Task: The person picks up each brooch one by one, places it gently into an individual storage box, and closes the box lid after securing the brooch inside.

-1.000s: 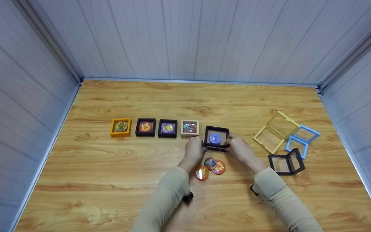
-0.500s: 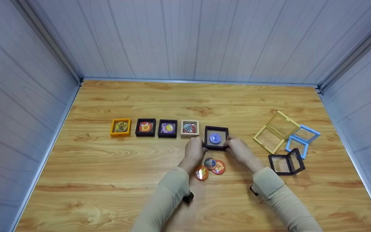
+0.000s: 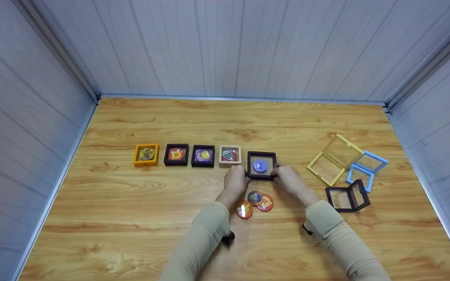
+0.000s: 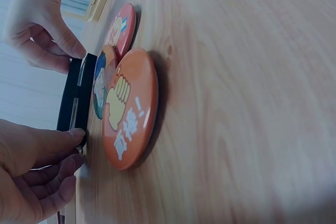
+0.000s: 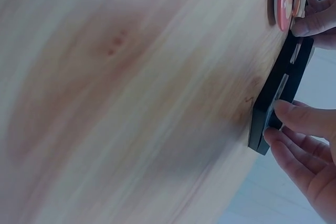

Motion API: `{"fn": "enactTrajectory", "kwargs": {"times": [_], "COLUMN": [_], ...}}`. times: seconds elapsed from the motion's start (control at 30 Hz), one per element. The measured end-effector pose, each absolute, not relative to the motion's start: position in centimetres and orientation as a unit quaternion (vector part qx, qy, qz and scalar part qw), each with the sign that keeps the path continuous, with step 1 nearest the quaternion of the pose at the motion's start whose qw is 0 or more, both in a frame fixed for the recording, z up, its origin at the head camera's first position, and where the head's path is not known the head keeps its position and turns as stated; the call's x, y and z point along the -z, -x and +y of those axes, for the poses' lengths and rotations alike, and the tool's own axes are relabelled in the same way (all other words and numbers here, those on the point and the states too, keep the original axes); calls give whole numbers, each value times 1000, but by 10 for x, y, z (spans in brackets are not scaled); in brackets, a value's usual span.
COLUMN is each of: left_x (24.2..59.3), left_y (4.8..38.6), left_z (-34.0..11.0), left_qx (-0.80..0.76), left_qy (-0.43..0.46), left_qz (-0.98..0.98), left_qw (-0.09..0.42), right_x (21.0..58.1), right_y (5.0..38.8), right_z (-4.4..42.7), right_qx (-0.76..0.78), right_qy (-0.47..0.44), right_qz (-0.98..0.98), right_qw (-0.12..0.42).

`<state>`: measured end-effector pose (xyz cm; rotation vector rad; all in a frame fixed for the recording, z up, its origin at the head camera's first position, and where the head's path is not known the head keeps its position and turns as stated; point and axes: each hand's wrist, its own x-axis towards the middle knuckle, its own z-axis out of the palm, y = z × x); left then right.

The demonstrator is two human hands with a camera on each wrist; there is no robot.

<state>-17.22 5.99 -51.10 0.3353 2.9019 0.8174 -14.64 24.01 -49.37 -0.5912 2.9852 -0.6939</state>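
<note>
A black display frame (image 3: pixel 261 177) lies flat on the table with a round blue badge (image 3: pixel 260 166) behind its clear film. At its near left corner my left hand (image 3: pixel 235 181) pinches the edge between thumb and fingers. My right hand (image 3: pixel 289 179) holds the near right corner; in the right wrist view its thumb and fingertips (image 5: pixel 286 111) grip the rim. Both halves of the frame look pressed together, with slots along the near side. Just in front lie three loose badges: an orange one (image 3: pixel 244 209), a dark one (image 3: pixel 255 198) and a red one (image 3: pixel 265 202), the last two overlapping.
To the left stand closed frames holding badges: orange (image 3: pixel 147 163), black (image 3: pixel 176 162), another black (image 3: pixel 203 164) and cream (image 3: pixel 230 164). On the right, yellow (image 3: pixel 331 180), blue (image 3: pixel 370 183) and black (image 3: pixel 340 210) frames lie opened. Panel walls (image 3: pixel 225 50) enclose the table.
The black frame's raised upper half has come down flat onto the lower half. The frame has slid slightly away and left, with both hands staying on its near corners.
</note>
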Motion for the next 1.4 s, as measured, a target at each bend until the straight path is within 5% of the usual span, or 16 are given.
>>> {"fn": "enactTrajectory", "kwargs": {"times": [0.87, 1.4], "left_x": [501, 491], "left_y": [161, 118], "left_z": [38, 11], "left_qx": [-275, -236], "left_qy": [-145, -253], "left_qz": [950, 937], "left_qw": [32, 48], "right_x": [489, 460], "right_y": [150, 98], "right_z": [251, 280], "right_qx": [223, 259], "right_qy": [173, 77], "right_qz": [958, 943], "right_qw": [-48, -194]}}
